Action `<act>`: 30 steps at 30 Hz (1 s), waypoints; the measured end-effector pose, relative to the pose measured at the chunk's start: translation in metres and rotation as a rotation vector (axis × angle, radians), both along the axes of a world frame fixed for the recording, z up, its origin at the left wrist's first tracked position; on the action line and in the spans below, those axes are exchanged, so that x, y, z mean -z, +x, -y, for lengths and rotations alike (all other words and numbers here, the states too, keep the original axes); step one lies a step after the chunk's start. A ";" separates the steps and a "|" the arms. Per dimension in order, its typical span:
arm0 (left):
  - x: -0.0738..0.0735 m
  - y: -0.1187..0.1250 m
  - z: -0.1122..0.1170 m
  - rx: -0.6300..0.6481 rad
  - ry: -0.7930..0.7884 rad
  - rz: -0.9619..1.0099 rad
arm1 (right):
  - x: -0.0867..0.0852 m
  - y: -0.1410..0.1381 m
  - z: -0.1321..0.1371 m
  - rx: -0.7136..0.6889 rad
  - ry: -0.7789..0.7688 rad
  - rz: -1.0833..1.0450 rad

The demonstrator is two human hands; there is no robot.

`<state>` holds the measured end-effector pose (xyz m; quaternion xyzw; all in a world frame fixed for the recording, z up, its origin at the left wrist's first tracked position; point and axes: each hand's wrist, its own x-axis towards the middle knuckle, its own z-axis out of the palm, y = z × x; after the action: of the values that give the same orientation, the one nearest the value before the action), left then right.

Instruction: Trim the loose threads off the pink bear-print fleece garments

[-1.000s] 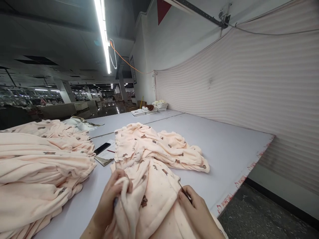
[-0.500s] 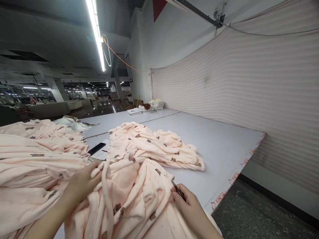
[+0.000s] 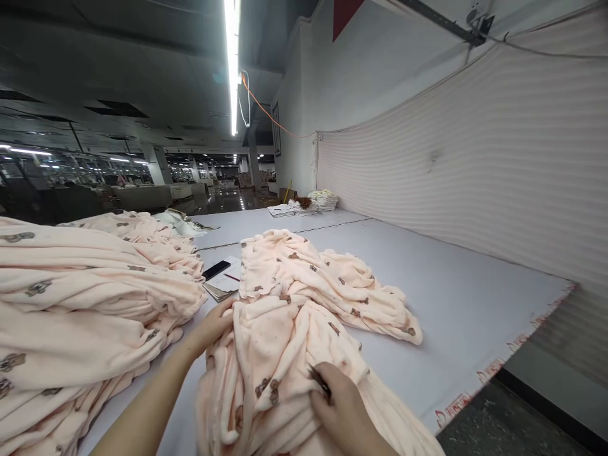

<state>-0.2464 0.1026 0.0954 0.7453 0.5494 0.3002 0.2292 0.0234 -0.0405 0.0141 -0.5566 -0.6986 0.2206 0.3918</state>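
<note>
A heap of pale pink fleece fabric point(image 3: 280, 342) with small brown bear prints lies bunched in front of me. At its left edge, my left hand point(image 3: 221, 323) grips the cloth, with the fingertips partly hidden in the folds. My right hand point(image 3: 344, 405) is closed around small dark thread snips point(image 3: 319, 382), whose pointed tips lie over the middle of the same heap. Just beyond is a second bunch of the printed fleece point(image 3: 327, 278), close against the first.
A large fleece pile point(image 3: 95, 304) fills the left side. Between the piles lie a black phone point(image 3: 216, 270) and a notepad with a pen point(image 3: 222, 286). Stacked papers point(image 3: 323, 201) stand far back on the pale table point(image 3: 456, 304). A striped cloth point(image 3: 451, 177) hangs along the right.
The view has swung left, so everything sits further right. My right hand has moved with the snips from the heap's right edge in over its middle. My left hand stays at the fabric's left side.
</note>
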 end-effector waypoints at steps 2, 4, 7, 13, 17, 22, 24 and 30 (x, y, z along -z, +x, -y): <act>-0.013 -0.002 0.011 -0.003 0.012 0.024 | 0.004 0.010 0.000 0.036 -0.006 -0.174; -0.020 0.005 0.030 -0.084 0.117 0.033 | 0.005 0.014 0.000 0.043 0.028 -0.339; -0.011 0.038 0.074 -0.105 0.474 -0.039 | 0.006 0.010 0.000 0.063 0.154 -0.370; 0.054 0.106 0.126 0.200 0.345 -0.129 | 0.008 0.006 -0.002 0.105 0.176 -0.266; 0.078 0.110 0.121 0.144 0.314 0.191 | -0.008 0.020 0.007 0.057 0.071 -0.097; 0.082 0.106 0.123 0.147 0.255 0.384 | -0.030 0.024 0.021 0.039 0.005 0.029; 0.082 0.105 0.124 0.137 0.240 0.417 | -0.034 0.020 0.022 0.085 0.045 0.098; 0.084 0.106 0.124 0.140 0.227 0.447 | -0.032 0.014 0.019 0.119 0.073 0.240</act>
<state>-0.1406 -0.0213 0.0115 0.7175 0.3952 0.5005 0.2801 0.0375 -0.0595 0.0463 -0.6048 -0.7137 0.1035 0.3379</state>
